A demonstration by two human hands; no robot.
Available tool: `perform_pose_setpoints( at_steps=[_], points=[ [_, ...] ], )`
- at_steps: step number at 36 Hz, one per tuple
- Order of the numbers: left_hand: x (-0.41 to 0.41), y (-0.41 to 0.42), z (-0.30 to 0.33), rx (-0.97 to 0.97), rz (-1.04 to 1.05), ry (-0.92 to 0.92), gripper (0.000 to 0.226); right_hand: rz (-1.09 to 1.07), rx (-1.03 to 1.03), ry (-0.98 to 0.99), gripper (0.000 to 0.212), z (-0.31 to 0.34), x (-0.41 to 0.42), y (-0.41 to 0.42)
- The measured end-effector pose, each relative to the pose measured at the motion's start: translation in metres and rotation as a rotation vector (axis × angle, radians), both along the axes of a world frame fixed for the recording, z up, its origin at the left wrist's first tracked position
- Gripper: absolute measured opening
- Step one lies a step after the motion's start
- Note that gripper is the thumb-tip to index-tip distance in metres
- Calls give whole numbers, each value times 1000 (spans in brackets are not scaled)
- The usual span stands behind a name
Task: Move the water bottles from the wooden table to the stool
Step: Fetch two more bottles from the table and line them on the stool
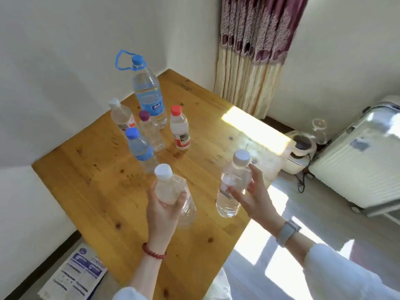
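Observation:
My left hand (165,207) grips a clear white-capped bottle (171,187) by its upper body, over the wooden table (104,191). My right hand (251,193) is wrapped around a second clear white-capped bottle (232,187) near the table's right edge. Farther back on the table stand several more bottles: a big one with a blue cap and carry handle (149,94), a red-capped one (179,128), a purple-capped one (150,133), a blue-capped one (139,148) and a white-capped one (121,115). No stool is in view.
White walls close off the table's left and back sides. A curtain (253,50) hangs behind. On the floor to the right sit a white appliance (299,152) with a cord and a pale suitcase (363,161). A printed bag (75,276) lies by the table's near left corner.

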State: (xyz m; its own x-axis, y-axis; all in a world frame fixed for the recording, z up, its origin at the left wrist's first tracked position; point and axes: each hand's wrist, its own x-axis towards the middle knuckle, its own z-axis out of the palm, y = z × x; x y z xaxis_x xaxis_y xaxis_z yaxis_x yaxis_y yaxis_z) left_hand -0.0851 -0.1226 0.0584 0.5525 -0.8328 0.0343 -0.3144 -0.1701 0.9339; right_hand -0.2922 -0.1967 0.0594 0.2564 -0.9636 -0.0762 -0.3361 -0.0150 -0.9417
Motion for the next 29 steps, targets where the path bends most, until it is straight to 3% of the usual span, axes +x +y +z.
perform_pose_setpoints(
  at_steps=[7, 14, 19, 24, 29],
  points=[
    [-162, -15, 27, 21, -390, -149, 96, -224, -93, 47, 62, 20, -166, 64],
    [-364, 11, 44, -15, -792, -258, 79, -584, -67, 190, 89, 29, -350, 166],
    [-505, 41, 49, -88, -1101, -292, 68, -876, -51, 222, 74, 37, -460, 243],
    [-640, 71, 48, -207, -1405, -324, 66, -1195, -59, 232, 82, 36, -552, 313],
    [-774, 108, 39, -238, -1597, -303, 65, -1488, -71, 241, 71, 26, -642, 370]
  ],
)
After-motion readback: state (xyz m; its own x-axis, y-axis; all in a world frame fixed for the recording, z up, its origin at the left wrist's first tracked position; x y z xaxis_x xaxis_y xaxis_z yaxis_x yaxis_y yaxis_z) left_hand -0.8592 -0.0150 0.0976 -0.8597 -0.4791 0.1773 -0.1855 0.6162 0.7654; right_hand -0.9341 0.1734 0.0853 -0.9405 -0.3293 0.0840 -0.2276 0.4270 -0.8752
